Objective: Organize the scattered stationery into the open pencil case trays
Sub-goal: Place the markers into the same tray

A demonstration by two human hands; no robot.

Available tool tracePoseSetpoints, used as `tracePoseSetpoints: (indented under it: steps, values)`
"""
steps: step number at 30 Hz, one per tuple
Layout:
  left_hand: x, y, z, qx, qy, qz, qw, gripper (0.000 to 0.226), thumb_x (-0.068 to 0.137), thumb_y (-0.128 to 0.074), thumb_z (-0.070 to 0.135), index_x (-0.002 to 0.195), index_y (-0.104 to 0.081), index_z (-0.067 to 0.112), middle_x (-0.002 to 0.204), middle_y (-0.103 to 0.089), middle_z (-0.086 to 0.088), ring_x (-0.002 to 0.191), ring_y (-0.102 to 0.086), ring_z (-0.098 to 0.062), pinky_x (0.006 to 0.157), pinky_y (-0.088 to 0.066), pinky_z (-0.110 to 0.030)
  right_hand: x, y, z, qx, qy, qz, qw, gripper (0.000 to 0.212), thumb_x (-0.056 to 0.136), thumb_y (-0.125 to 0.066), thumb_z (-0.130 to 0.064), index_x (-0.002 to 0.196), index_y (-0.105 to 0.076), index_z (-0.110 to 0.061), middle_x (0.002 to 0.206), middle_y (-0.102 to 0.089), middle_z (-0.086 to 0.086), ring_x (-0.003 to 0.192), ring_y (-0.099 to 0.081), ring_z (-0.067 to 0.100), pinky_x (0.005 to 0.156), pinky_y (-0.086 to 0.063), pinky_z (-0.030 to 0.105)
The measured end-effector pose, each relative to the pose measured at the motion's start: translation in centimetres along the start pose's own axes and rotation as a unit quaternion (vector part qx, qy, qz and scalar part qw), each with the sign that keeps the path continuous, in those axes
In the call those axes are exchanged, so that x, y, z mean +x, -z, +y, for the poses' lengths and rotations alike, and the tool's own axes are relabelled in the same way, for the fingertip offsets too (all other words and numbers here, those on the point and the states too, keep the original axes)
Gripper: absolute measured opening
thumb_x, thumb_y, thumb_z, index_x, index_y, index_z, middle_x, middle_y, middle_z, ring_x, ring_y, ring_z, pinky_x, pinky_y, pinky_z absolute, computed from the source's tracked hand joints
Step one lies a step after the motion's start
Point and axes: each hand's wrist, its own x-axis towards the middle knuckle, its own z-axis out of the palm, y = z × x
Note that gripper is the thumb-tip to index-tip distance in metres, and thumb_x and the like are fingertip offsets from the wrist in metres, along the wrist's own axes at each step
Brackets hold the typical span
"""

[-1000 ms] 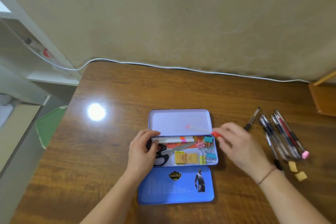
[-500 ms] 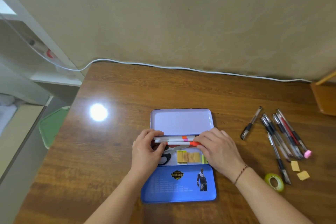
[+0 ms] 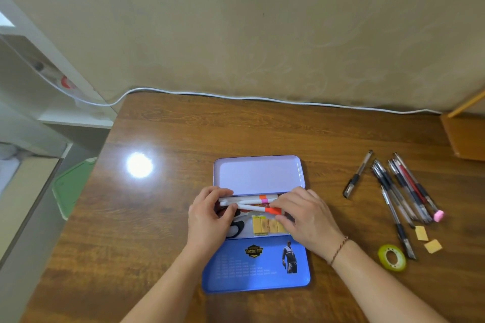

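Both hands are working over the middle tray of the open pencil case (image 3: pixel 258 173), at the centre of the frame on the desk (image 3: pixel 183 139). The left hand (image 3: pixel 207 220) is pinching the white end of the slanted marker (image 3: pixel 256 208), while the right hand (image 3: pixel 305 215) is pressing fingertips on its orange cap end. Two more markers (image 3: pixel 246 199) are lying just above it, along the tray's far edge. Yellow erasers (image 3: pixel 265 225) and black scissors (image 3: pixel 235 228) are sitting below in the same tray.

The slanted marker is likely riding over the scissors, so it may not settle flat and could stop the trays from folding shut. Pushing harder could shove the neighbouring markers askew. A cluster of pens (image 3: pixel 404 189), a tape roll (image 3: pixel 391 257) and two loose eraser pieces (image 3: pixel 426 238) are waiting at the right of the frame, well apart from the case, and space could run short.
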Motion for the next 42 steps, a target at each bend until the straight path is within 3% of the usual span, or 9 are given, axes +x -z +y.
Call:
tracePoseSetpoints:
  steps: [6, 9, 15, 23, 27, 31, 36, 42]
  values:
    - [-0.1, 0.2, 0.2, -0.006, 0.0, -0.005, 1.0, 0.023, 0.081, -0.077, 0.018, 0.101, -0.07, 0.027, 0.102, -0.058, 0.017, 0.088, -0.057, -0.005, 0.07, -0.043, -0.008, 0.2, -0.1, 0.0, 0.03, -0.038, 0.014, 0.999, 0.019, 0.081, -0.071, -0.033, 0.1, -0.069, -0.031, 0.084, -0.063, -0.016, 0.081, -0.052, 0.007, 0.071, -0.042, 0.025]
    - [-0.1, 0.3, 0.3, -0.011, -0.001, -0.009, 1.0, 0.023, 0.08, -0.077, 0.017, 0.101, -0.07, 0.025, 0.102, -0.059, 0.014, 0.089, -0.056, -0.004, 0.07, -0.041, -0.004, 0.2, -0.2, 0.1, 0.011, -0.033, -0.011, 0.999, 0.016, 0.083, -0.068, -0.037, 0.099, -0.067, -0.034, 0.087, -0.062, -0.019, 0.083, -0.049, 0.005, 0.073, -0.042, 0.024]
    - [-0.1, 0.3, 0.1, -0.003, 0.002, -0.009, 1.0, 0.021, 0.082, -0.076, 0.019, 0.1, -0.069, 0.029, 0.101, -0.058, 0.018, 0.089, -0.057, -0.004, 0.073, -0.043, -0.011, -0.2, 0.5, 0.1, 0.023, -0.036, -0.024, 0.999, 0.014, 0.083, -0.065, -0.038, 0.096, -0.068, -0.033, 0.089, -0.059, -0.021, 0.089, -0.046, 0.002, 0.075, -0.043, 0.02]
    - [-0.1, 0.2, 0.1, -0.007, 0.006, -0.013, 1.0, 0.025, 0.079, -0.078, 0.019, 0.1, -0.069, 0.028, 0.103, -0.058, 0.02, 0.096, -0.056, -0.002, 0.075, -0.043, -0.007, 0.4, 0.2, -0.2, -0.01, -0.019, -0.037, 0.999, 0.008, 0.085, -0.062, -0.03, 0.091, -0.065, -0.034, 0.09, -0.06, -0.021, 0.09, -0.045, 0.003, 0.076, -0.045, 0.025]
    - [0.0, 0.1, -0.1, -0.007, 0.007, -0.016, 1.0, 0.026, 0.079, -0.078, 0.024, 0.1, -0.068, 0.032, 0.104, -0.058, 0.021, 0.098, -0.057, -0.002, 0.084, -0.05, -0.025, 0.1, 0.5, -0.2, -0.029, -0.026, -0.021, 0.999, 0.015, 0.084, -0.061, -0.021, 0.097, -0.065, -0.026, 0.092, -0.06, -0.014, 0.091, -0.05, 0.007, 0.077, -0.049, 0.027]
    - [0.1, -0.2, -0.3, -0.008, 0.012, -0.006, 1.0, 0.019, 0.082, -0.074, 0.027, 0.098, -0.067, 0.035, 0.102, -0.058, 0.022, 0.091, -0.058, -0.005, 0.083, -0.052, -0.041, 0.3, 0.5, -0.3, -0.058, -0.008, -0.025, 0.998, 0.019, 0.083, -0.063, -0.018, 0.1, -0.064, -0.027, 0.092, -0.06, -0.014, 0.089, -0.051, 0.009, 0.075, -0.05, 0.029]
    - [0.1, -0.4, -0.4, -0.01, 0.014, -0.002, 1.0, 0.02, 0.081, -0.074, 0.029, 0.097, -0.065, 0.038, 0.102, -0.057, 0.023, 0.09, -0.058, -0.006, 0.081, -0.052, -0.044, 0.4, 0.8, 0.3, -0.104, 0.027, -0.057, 0.993, 0.024, 0.083, -0.066, -0.025, 0.106, -0.064, -0.032, 0.099, -0.062, -0.016, 0.091, -0.052, 0.01, 0.076, -0.048, 0.027]
    - [0.1, -0.3, -0.3, 0.0, 0.003, -0.005, 1.0, 0.024, 0.078, -0.074, 0.03, 0.098, -0.065, 0.037, 0.102, -0.056, 0.023, 0.091, -0.057, -0.005, 0.082, -0.051, -0.045, 0.3, 0.7, -0.3, -0.095, 0.023, -0.045, 0.994, 0.022, 0.089, -0.053, -0.027, 0.108, -0.062, -0.029, 0.102, -0.058, -0.013, 0.094, -0.049, 0.012, 0.08, -0.047, 0.03]
